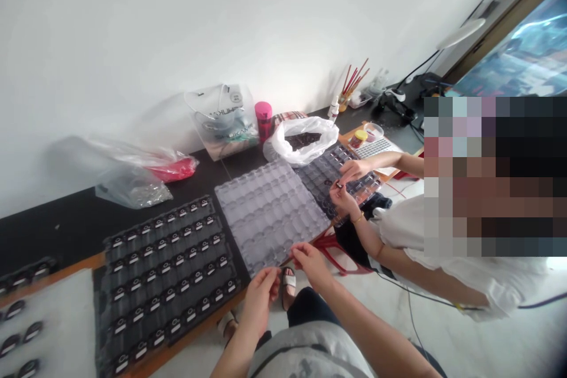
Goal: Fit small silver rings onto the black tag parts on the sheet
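Observation:
My left hand point(262, 292) is held just off the front edge of the pale plastic tray point(272, 207), its thumb and fingers pressed together. Close by on the right, my right hand point(310, 263) is pinched too, its fingertips a short way from the left ones. Whatever lies between the fingertips, if anything, is too small or hidden to make out. Rows of moulded pockets cover the pale tray. Left of it lies a dark tray point(168, 277) filled with rows of small black parts bearing white marks.
At right a co-worker's hands point(348, 183) hold a small dark part over another dark tray point(310, 180). Behind stand a white plastic bag point(301, 156), a pink-lidded bottle point(264, 121) and a clear carrier bag point(221, 121). A red stool point(339, 257) stands below the table edge.

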`<action>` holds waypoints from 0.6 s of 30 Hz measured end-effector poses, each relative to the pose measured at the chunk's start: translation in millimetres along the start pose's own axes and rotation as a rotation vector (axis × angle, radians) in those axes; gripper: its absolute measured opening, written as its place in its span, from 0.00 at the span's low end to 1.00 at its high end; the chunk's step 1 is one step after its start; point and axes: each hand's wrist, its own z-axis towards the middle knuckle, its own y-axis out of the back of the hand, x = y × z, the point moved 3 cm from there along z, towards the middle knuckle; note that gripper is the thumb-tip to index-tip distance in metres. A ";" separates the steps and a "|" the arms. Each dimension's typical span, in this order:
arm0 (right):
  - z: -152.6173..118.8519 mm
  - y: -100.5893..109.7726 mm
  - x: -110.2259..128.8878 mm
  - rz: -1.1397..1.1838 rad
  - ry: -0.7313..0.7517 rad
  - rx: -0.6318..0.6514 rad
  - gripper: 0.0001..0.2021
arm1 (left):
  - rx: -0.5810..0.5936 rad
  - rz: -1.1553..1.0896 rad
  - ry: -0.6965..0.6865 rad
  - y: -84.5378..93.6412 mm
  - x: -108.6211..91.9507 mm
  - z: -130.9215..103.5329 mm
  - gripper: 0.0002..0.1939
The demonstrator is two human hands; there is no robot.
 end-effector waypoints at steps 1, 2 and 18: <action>-0.5 -0.1 0.3 -0.001 -0.001 -0.002 0.09 | 0.000 0.003 -0.001 0.1 0.1 -0.1 0.14; -1.1 -0.1 0.8 -0.003 -0.004 -0.007 0.09 | 0.001 0.006 -0.003 0.1 0.2 -0.1 0.14; 0.5 0.2 0.1 0.010 -0.013 -0.020 0.09 | 0.017 0.052 -0.001 2.7 5.5 4.1 0.13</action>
